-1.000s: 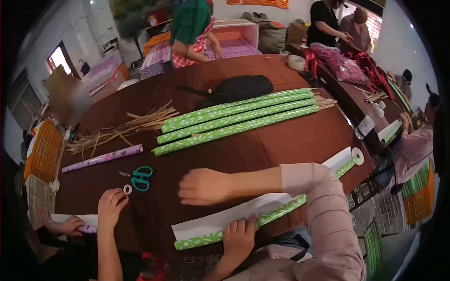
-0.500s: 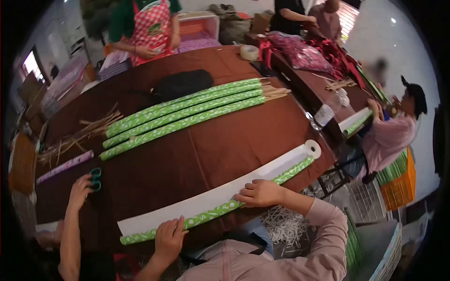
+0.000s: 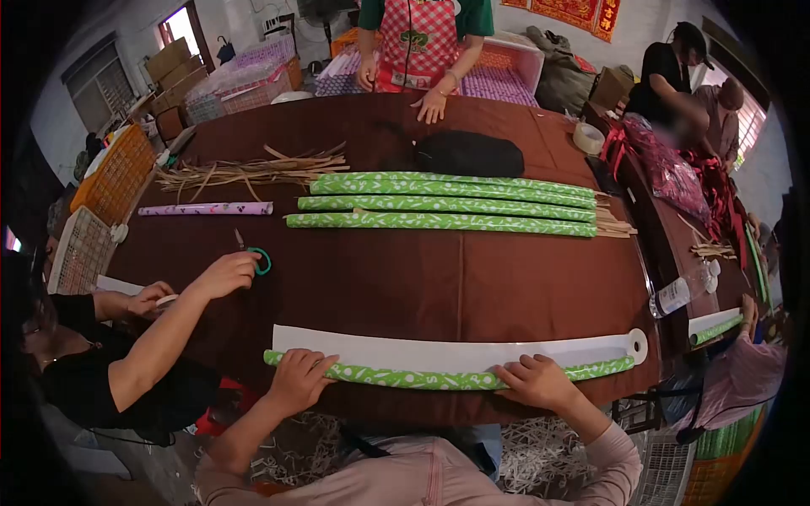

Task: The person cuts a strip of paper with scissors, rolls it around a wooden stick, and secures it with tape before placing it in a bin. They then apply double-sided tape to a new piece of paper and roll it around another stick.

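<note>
In front of me lies a roll of green patterned wrapping paper, with white letters and leaf shapes. My left hand is closed over the roll near its left end. Toward the right part, my right hand curls its fingers over the same roll. Behind the roll stretches a strip of its white underside, and a white roll end with a dark hole shows at the right. Whatever is under my palms is hidden.
Finished-looking green rolls lie mid-table beside thin wooden strips, a purple roll and a black pouch. At left, a co-worker's hand touches green-handled scissors. A bottle stands right; paper shreds cover the floor.
My view has turned left and levelled, so the table appears straighter. My hands stay on the green roll, now farther apart. The person opposite has put a hand on the table.
</note>
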Action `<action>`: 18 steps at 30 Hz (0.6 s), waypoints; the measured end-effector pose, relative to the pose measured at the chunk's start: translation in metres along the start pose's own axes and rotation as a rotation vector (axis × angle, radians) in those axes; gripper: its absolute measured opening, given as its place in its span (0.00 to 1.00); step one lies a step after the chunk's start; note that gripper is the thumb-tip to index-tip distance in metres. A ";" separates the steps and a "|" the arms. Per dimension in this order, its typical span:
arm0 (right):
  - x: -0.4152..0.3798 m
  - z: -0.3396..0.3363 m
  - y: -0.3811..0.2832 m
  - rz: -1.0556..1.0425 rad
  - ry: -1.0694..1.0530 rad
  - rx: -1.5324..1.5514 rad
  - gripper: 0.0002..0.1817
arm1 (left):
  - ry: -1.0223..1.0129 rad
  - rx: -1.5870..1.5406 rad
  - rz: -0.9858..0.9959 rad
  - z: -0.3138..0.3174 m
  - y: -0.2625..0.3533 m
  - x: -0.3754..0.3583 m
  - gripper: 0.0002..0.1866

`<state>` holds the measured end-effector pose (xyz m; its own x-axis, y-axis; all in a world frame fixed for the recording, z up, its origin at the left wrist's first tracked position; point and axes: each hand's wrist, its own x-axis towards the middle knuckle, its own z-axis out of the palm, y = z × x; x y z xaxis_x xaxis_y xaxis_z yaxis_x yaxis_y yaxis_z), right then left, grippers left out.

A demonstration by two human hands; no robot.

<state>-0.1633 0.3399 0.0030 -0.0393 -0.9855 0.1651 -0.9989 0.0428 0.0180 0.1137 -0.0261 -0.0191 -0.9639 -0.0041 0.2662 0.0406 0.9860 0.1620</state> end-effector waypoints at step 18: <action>0.143 0.047 0.207 0.090 0.136 -0.046 0.22 | -0.076 0.030 0.033 -0.005 -0.006 0.005 0.27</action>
<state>-0.3770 0.1997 -0.0160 -0.1220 -0.9461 0.3000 -0.9892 0.1407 0.0416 0.1103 -0.0330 -0.0146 -0.9794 0.0402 0.1980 0.0660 0.9899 0.1255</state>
